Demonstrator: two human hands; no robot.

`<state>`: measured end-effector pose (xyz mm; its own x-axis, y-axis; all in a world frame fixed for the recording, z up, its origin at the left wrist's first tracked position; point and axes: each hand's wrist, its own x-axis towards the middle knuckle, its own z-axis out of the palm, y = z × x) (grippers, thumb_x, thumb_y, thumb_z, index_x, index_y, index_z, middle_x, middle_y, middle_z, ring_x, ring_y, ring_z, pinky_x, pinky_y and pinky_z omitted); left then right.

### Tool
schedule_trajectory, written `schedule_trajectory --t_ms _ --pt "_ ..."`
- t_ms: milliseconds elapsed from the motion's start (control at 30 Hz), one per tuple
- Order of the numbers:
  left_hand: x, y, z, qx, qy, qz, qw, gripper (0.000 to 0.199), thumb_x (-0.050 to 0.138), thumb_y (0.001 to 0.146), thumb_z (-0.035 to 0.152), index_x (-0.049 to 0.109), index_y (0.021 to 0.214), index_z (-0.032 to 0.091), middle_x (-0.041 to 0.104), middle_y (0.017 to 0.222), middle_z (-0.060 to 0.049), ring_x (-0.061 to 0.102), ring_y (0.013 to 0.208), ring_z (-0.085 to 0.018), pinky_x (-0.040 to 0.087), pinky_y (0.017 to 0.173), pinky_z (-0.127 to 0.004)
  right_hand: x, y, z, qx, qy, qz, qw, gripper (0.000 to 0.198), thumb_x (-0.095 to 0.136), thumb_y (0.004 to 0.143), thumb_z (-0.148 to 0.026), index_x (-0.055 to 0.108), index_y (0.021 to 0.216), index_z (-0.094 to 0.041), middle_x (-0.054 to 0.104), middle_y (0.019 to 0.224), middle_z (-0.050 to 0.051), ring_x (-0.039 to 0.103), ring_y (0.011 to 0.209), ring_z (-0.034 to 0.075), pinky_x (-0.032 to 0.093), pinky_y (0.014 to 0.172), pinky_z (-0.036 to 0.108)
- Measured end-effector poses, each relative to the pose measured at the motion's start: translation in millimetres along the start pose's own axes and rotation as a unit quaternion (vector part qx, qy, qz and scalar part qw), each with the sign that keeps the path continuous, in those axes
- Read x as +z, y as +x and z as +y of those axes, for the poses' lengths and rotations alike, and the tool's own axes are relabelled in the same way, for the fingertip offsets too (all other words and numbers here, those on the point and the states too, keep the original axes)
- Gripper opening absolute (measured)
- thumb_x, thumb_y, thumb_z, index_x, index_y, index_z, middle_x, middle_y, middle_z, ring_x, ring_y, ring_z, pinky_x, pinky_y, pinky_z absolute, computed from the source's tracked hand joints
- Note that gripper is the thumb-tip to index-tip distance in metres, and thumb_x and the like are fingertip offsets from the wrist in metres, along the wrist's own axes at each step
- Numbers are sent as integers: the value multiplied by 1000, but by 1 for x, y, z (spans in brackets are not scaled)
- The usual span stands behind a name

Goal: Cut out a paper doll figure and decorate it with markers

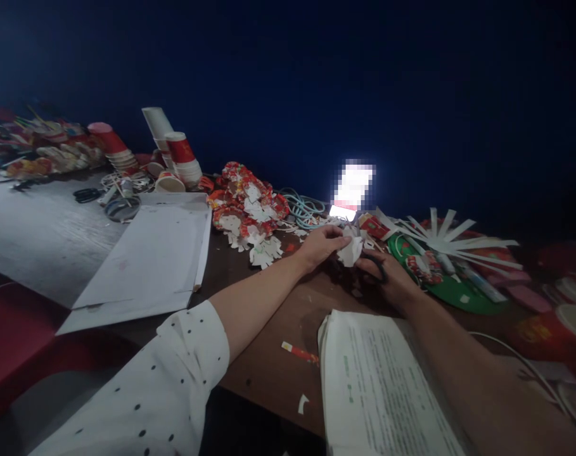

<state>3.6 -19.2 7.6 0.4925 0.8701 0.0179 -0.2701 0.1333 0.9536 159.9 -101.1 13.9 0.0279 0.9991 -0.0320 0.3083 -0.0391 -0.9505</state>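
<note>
Left hand (320, 247): closed in a pinch; a crumpled white paper piece (350, 249) is gripped between thumb and fingers.
Right hand (385, 273): curled nearly closed; black-handled scissors (381, 268) are held; blade opening cannot be told.
Paper position: held between both hands, above the brown table (288, 316).
Scrap heap: red and white cut-paper pieces (249, 206) are piled left of the hands.
Near edge: a stack of printed white sheets (373, 373) is laid there.

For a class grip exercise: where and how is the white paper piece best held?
Pinch the white paper piece lightly at its upper left edge, probably from the left, where the left hand has it: it looks thin, and the right hand is close on its right.
</note>
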Motion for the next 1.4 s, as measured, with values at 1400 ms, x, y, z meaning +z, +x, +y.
schedule_trajectory --t_ms 1400 --pt "-1 2 -5 86 74 18 993 22 69 72 33 59 78 14 58 72 2 49 68 -8 40 69 -21 19 -10 -22 23 38 30 999 30 69 69 -46 56 62 -20 55 54 -1 42 44 9 32 41 23"
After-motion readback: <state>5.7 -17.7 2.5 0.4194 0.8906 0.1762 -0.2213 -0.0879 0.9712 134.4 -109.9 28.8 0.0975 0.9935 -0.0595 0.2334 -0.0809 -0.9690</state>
